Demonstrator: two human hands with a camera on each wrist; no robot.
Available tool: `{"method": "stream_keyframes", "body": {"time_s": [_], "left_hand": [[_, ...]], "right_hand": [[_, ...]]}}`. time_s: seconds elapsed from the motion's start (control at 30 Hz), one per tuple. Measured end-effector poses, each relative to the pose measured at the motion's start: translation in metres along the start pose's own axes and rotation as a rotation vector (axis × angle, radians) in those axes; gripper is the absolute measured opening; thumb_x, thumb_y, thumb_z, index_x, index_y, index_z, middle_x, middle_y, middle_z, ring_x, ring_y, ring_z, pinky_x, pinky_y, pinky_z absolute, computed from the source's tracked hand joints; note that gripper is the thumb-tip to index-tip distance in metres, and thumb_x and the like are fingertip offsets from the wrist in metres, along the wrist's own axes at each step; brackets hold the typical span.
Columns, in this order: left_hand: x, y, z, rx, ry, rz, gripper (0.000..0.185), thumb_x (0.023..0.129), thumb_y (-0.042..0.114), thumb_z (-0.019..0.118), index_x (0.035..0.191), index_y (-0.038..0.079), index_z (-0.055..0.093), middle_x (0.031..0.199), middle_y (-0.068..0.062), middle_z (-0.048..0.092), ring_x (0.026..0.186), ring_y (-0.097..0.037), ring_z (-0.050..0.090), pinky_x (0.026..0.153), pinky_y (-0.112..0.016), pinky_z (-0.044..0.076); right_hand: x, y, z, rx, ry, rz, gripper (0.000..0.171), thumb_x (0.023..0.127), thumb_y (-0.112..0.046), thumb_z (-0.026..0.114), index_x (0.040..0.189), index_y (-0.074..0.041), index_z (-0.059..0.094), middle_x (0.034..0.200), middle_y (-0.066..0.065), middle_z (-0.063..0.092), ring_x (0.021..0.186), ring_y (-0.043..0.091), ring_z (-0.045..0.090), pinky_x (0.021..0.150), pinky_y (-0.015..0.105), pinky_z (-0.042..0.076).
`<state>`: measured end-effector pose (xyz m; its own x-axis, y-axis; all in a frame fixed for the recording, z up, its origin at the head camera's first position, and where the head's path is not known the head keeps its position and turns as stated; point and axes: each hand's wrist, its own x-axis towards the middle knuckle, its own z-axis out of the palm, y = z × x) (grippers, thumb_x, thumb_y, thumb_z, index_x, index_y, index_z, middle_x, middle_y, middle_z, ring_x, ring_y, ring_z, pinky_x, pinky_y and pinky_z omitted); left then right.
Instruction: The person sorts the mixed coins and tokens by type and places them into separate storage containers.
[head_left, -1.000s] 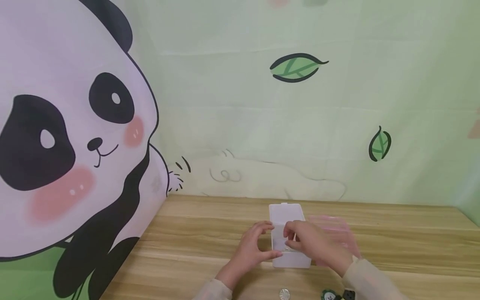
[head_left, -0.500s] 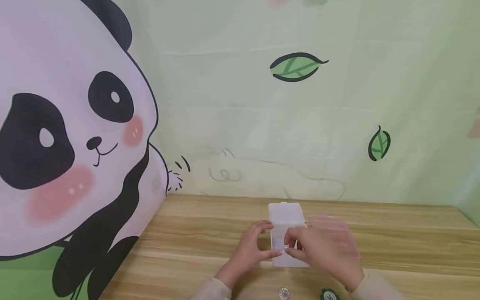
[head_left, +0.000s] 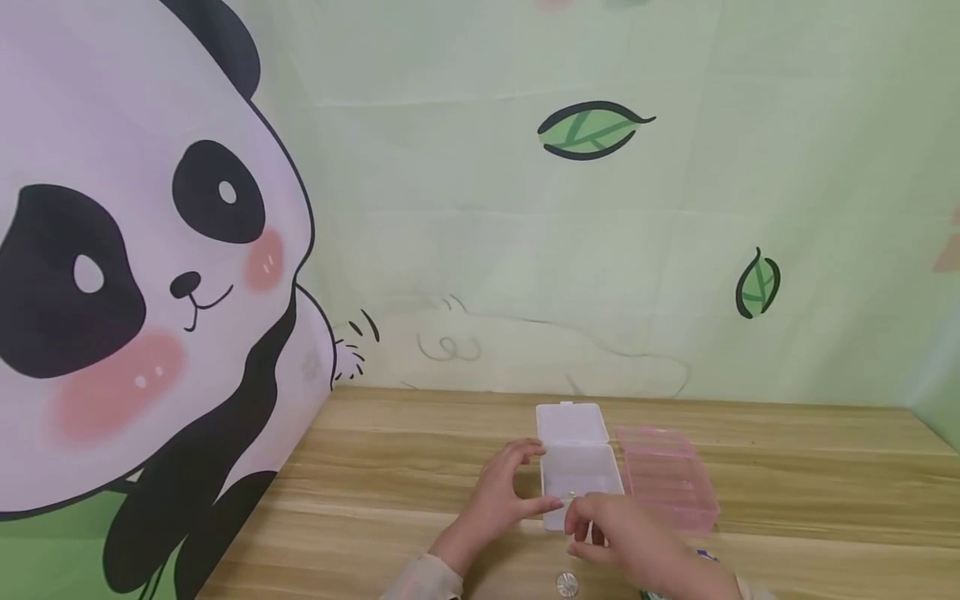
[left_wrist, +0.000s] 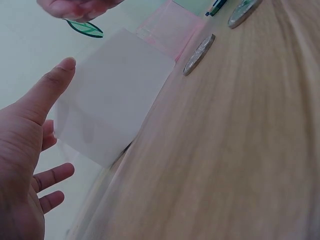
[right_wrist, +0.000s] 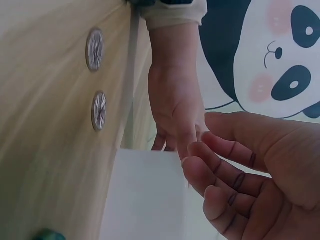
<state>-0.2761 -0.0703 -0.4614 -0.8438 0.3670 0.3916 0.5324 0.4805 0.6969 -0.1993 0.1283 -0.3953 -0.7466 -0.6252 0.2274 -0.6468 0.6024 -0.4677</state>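
A white plastic box (head_left: 581,471) with its lid (head_left: 572,423) tipped back stands on the table. My left hand (head_left: 495,496) lies along its left side, thumb at the front rim and fingertips by the hinge corner. The fingers look relaxed in the left wrist view. My right hand (head_left: 618,533) is over the box's front edge; in the right wrist view its loosely bent fingers (right_wrist: 215,200) hold nothing visible. A small shiny thing (head_left: 572,493) is inside the box, too small to identify. A silver coin-like disc (head_left: 567,584) lies in front; a second disc (right_wrist: 94,49) shows beside it in the right wrist view.
Right of the white box stands a clear pink plastic box (head_left: 670,483). A green chip (head_left: 652,595) and a small blue-marked thing (head_left: 707,554) are partly hidden by my right arm. A panda-print cloth (head_left: 480,208) hangs behind the table.
My right hand has moved from inside the white box back toward me and uncovered the interior. The left hand has stayed in place. The green chip is now mostly hidden by my right arm.
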Motion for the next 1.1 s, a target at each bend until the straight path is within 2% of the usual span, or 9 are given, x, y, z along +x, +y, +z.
{"method": "stream_keyframes", "body": {"time_s": [0.13, 0.33, 0.53, 0.63, 0.8, 1.1], "left_hand": [[0.000, 0.000, 0.000, -0.005, 0.003, 0.006, 0.065, 0.073, 0.036, 0.082, 0.127, 0.012, 0.056, 0.139, -0.002, 0.053, 0.118, -0.026, 0.056, 0.102, -0.044, 0.043], [0.000, -0.001, 0.000, -0.023, 0.003, 0.013, 0.064, 0.073, 0.035, 0.082, 0.126, 0.011, 0.056, 0.138, -0.002, 0.054, 0.117, -0.028, 0.056, 0.100, -0.040, 0.045], [0.000, -0.001, 0.001, -0.001, 0.008, 0.021, 0.063, 0.073, 0.036, 0.082, 0.126, 0.011, 0.056, 0.138, -0.002, 0.054, 0.117, -0.027, 0.057, 0.100, -0.042, 0.044], [0.000, -0.002, 0.001, -0.002, 0.007, 0.021, 0.063, 0.074, 0.036, 0.082, 0.125, 0.010, 0.056, 0.138, -0.002, 0.054, 0.117, -0.026, 0.056, 0.100, -0.042, 0.044], [0.000, -0.003, 0.001, -0.005, 0.004, 0.023, 0.063, 0.074, 0.036, 0.082, 0.125, 0.010, 0.056, 0.138, -0.002, 0.054, 0.118, -0.026, 0.056, 0.099, -0.041, 0.045], [0.001, -0.004, 0.002, -0.003, 0.007, 0.023, 0.064, 0.074, 0.036, 0.082, 0.126, 0.010, 0.056, 0.138, -0.003, 0.054, 0.116, -0.026, 0.057, 0.100, -0.041, 0.046]], "right_hand": [[-0.004, -0.003, 0.006, -0.002, -0.035, 0.001, 0.009, 0.086, -0.019, 0.070, 0.086, -0.013, 0.063, 0.075, -0.014, 0.059, 0.064, -0.008, 0.047, 0.056, 0.014, 0.042], [-0.011, -0.005, 0.016, 0.041, -0.133, 0.040, 0.008, 0.086, -0.021, 0.070, 0.086, -0.015, 0.065, 0.077, -0.015, 0.058, 0.062, -0.008, 0.045, 0.055, 0.014, 0.041], [-0.014, -0.004, 0.028, 0.014, -0.136, 0.036, 0.007, 0.079, -0.015, 0.072, 0.083, -0.015, 0.066, 0.072, -0.013, 0.058, 0.063, -0.007, 0.045, 0.056, 0.015, 0.040], [-0.014, -0.004, 0.033, -0.009, -0.174, 0.077, 0.009, 0.076, -0.018, 0.073, 0.083, -0.016, 0.066, 0.071, -0.014, 0.058, 0.064, -0.006, 0.045, 0.058, 0.017, 0.041], [-0.013, -0.004, 0.041, -0.046, -0.247, 0.133, 0.011, 0.080, -0.025, 0.073, 0.081, -0.016, 0.067, 0.070, -0.015, 0.053, 0.063, -0.004, 0.043, 0.058, 0.018, 0.042], [-0.014, 0.000, 0.054, -0.096, -0.208, 0.071, 0.016, 0.080, -0.029, 0.071, 0.078, -0.015, 0.066, 0.069, -0.014, 0.047, 0.060, -0.005, 0.038, 0.056, 0.016, 0.039]]}}
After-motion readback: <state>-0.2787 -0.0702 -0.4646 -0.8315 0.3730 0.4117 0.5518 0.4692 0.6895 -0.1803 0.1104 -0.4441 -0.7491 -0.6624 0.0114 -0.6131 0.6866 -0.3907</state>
